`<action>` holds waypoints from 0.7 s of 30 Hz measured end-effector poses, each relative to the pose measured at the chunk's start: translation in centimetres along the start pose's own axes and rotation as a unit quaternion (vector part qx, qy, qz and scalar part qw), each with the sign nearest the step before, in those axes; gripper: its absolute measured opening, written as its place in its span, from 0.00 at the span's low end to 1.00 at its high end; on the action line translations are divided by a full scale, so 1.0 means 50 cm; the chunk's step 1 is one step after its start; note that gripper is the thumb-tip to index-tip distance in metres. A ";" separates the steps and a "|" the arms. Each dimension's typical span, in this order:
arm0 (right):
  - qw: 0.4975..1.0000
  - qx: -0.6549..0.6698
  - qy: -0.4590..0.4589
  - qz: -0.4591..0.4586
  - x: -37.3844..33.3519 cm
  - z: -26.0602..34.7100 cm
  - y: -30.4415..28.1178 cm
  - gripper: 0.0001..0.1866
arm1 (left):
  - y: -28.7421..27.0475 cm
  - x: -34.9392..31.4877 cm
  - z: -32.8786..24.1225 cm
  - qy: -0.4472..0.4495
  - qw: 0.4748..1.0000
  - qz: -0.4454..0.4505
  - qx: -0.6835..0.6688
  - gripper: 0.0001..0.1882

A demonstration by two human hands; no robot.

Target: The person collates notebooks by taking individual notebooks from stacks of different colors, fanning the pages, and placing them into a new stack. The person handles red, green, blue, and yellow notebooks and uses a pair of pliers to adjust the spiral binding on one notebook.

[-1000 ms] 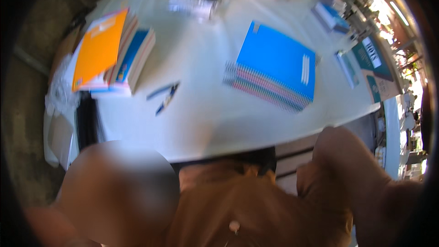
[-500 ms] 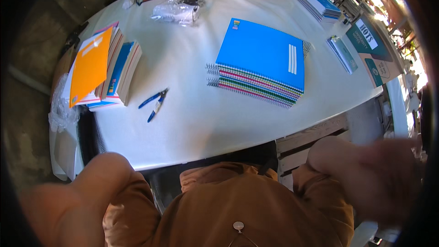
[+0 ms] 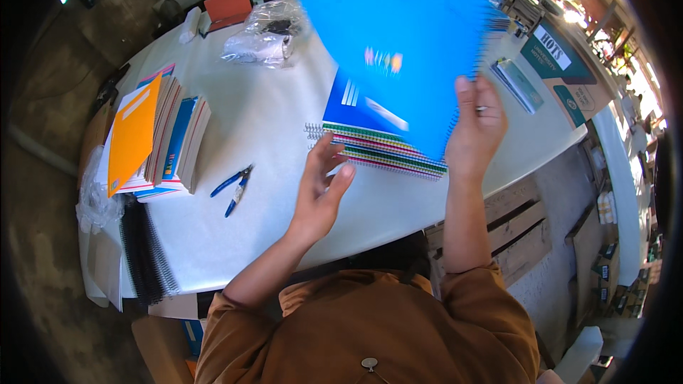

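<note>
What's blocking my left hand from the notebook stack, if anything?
Nothing visible blocks your left hand from the notebook stack at its near corner; the blue notebook in your right hand partly hides its top.

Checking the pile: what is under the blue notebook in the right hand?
Part of a stack of spiral notebooks shows: a blue top cover and multicoloured edges. The blue notebook hides the rest of that cover and some of the white table.

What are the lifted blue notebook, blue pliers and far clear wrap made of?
Lifted blue notebook: probably paper or card, given its coil-bound edge; blur hides the finish. Blue pliers: likely metal, dark-tipped, with coloured plastic or rubber grips. Far clear wrap: glossy plastic, by its shiny wrinkles.
</note>
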State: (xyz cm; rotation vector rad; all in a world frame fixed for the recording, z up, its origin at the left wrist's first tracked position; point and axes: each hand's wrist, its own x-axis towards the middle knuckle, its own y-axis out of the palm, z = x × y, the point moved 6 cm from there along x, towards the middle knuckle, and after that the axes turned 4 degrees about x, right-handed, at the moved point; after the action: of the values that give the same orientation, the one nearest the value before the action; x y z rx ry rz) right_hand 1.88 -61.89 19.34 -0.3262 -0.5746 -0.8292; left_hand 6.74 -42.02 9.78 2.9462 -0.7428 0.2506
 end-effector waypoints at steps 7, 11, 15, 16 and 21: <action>0.927 0.329 0.090 -0.154 -0.019 -0.020 -0.024 0.33 | 0.008 0.124 -0.177 0.254 0.953 -0.166 -0.025 0.38; 0.958 0.080 0.069 -0.267 -0.063 -0.119 -0.111 0.28 | -0.001 0.197 -0.083 0.047 0.981 -0.058 0.179 0.31; 0.950 -0.264 0.094 -0.137 -0.142 -0.254 -0.101 0.25 | -0.014 0.213 0.047 -0.004 0.842 -0.073 0.534 0.22; 0.950 -0.263 0.093 -0.140 -0.145 -0.264 -0.101 0.25 | -0.018 0.218 0.077 -0.001 0.842 -0.071 0.535 0.22; 0.977 0.065 0.092 -0.181 -0.141 -0.299 -0.106 0.23 | -0.039 0.205 0.119 0.122 0.946 -0.193 0.232 0.15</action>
State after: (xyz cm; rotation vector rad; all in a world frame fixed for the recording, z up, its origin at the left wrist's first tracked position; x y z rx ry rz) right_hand -0.73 -68.35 3.43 -0.0210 -0.5172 -1.1546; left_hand 17.36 -45.83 5.70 3.3056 -0.0668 0.8368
